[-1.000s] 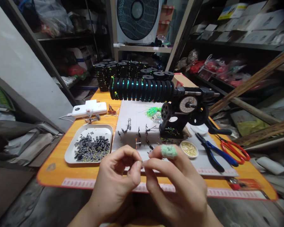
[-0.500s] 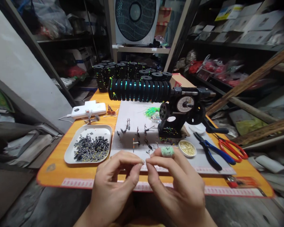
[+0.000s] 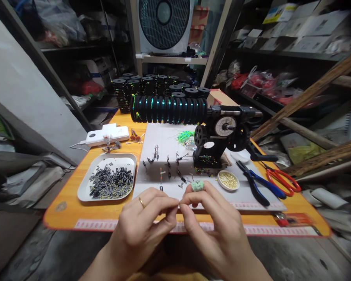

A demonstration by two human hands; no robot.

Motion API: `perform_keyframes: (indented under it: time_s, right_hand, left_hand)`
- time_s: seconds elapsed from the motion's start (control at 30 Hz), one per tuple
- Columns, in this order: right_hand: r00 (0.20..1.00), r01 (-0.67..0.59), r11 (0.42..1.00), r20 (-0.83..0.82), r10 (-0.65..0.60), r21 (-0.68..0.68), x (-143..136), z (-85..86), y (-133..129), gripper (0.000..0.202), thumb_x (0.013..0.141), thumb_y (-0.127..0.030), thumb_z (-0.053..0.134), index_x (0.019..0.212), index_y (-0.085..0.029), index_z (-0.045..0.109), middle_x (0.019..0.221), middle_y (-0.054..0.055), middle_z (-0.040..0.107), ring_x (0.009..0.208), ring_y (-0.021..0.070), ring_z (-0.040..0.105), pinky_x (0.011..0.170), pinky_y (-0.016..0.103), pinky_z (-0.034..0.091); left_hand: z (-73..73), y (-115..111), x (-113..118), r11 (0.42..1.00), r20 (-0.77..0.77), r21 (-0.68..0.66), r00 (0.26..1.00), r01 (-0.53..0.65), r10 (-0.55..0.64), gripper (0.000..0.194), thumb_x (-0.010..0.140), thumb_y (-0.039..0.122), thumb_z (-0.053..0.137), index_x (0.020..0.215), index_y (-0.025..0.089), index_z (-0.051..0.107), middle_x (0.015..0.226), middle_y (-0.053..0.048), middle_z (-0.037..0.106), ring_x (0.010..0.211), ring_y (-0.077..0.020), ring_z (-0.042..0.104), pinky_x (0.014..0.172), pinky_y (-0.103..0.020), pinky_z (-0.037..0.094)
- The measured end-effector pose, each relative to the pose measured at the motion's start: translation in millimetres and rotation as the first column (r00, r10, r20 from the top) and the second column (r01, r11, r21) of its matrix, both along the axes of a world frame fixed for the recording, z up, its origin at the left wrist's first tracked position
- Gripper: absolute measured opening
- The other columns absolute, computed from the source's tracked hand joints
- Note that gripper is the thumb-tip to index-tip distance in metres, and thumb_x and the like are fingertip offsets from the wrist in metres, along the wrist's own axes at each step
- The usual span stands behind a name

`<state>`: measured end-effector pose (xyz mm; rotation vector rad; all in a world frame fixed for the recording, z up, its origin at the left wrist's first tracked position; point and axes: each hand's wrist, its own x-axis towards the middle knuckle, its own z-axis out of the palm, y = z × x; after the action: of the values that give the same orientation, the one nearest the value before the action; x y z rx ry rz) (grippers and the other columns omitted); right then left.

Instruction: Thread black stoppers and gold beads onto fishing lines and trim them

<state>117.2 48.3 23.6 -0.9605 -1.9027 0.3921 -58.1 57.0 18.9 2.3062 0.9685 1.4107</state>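
My left hand [image 3: 148, 218], with a gold ring, is pinched at the near edge of the table. Fingertip to fingertip with it, my right hand [image 3: 215, 218] is pinched too, a green wrap [image 3: 197, 185] on one finger. Whatever lies between the fingertips is too small to make out. Beyond them, small black parts [image 3: 179, 175] are scattered on the white board [image 3: 146, 181]. A white tray [image 3: 82, 187] of black and grey pieces stands to the left. On the right is a small dish of gold beads [image 3: 228, 180].
A hand-cranked winder [image 3: 210, 146] holds a row of black spools [image 3: 169, 110] across the table's middle. Blue-handled pliers [image 3: 256, 183] and red-handled scissors [image 3: 283, 180] lie right. A white power strip [image 3: 107, 135] lies left; more stacked spools [image 3: 148, 86] stand behind.
My left hand has rolled over, so its ring now shows, and its fingers have closed in. The right hand's wrapped finger has shifted slightly left. The whole view has moved a little.
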Motion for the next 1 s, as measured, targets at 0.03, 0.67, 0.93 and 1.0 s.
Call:
perform_keyframes:
  time_s: [0.03, 0.67, 0.93, 1.0]
  right_hand:
    - [1.0, -0.003, 1.0, -0.011, 0.002, -0.029, 0.6, -0.4, -0.6, 0.014, 0.091, -0.003, 0.053, 0.089, -0.016, 0.058, 0.08, 0.002, 0.054, 0.076, 0.0136, 0.054, 0.068, 0.025, 0.046]
    - [0.951, -0.19, 0.866, -0.306, 0.046, -0.462, -8.3, -1.8, -8.2, 0.012, 0.097, -0.023, 0.053, 0.087, -0.023, 0.06, 0.086, -0.001, 0.057, 0.082, 0.0128, 0.058, 0.072, 0.023, 0.047]
    - [0.916, -0.319, 0.814, -0.377, 0.135, -0.486, -8.2, 0.6, -4.1, 0.011, 0.097, -0.023, 0.052, 0.09, -0.024, 0.061, 0.088, -0.002, 0.057, 0.082, 0.012, 0.059, 0.073, 0.022, 0.047]
    - [0.934, -0.301, 0.826, -0.321, 0.156, -0.476, -7.5, -1.1, -1.7, 0.011, 0.098, -0.022, 0.053, 0.089, -0.023, 0.06, 0.088, -0.002, 0.058, 0.083, 0.0115, 0.059, 0.074, 0.022, 0.046]
  left_hand:
    - [-0.2, 0.3, 0.2, 0.999, -0.028, 0.043, 0.999, -0.015, 0.016, 0.019, 0.084, 0.0, 0.063, 0.094, 0.015, 0.066, 0.076, -0.004, 0.07, 0.069, -0.0141, 0.067, 0.067, -0.021, 0.056]
    - [-24.0, -13.6, 13.9, 0.994, 0.372, -0.059, 0.921, -0.097, 0.112, 0.028, 0.079, -0.007, 0.062, 0.091, 0.018, 0.064, 0.083, 0.003, 0.06, 0.078, -0.0079, 0.061, 0.071, -0.013, 0.052]
    - [-21.3, -16.8, 19.2, 0.974, 0.5, -0.227, 0.856, -0.018, 0.133, 0.021, 0.08, 0.001, 0.066, 0.081, 0.022, 0.065, 0.088, 0.003, 0.057, 0.078, -0.0073, 0.06, 0.068, -0.009, 0.055]
    - [-22.8, -17.0, 20.3, 0.962, 0.527, -0.271, 0.841, 0.026, 0.126, 0.02, 0.082, 0.003, 0.067, 0.082, 0.023, 0.066, 0.093, 0.002, 0.061, 0.081, -0.0086, 0.063, 0.068, -0.011, 0.057]
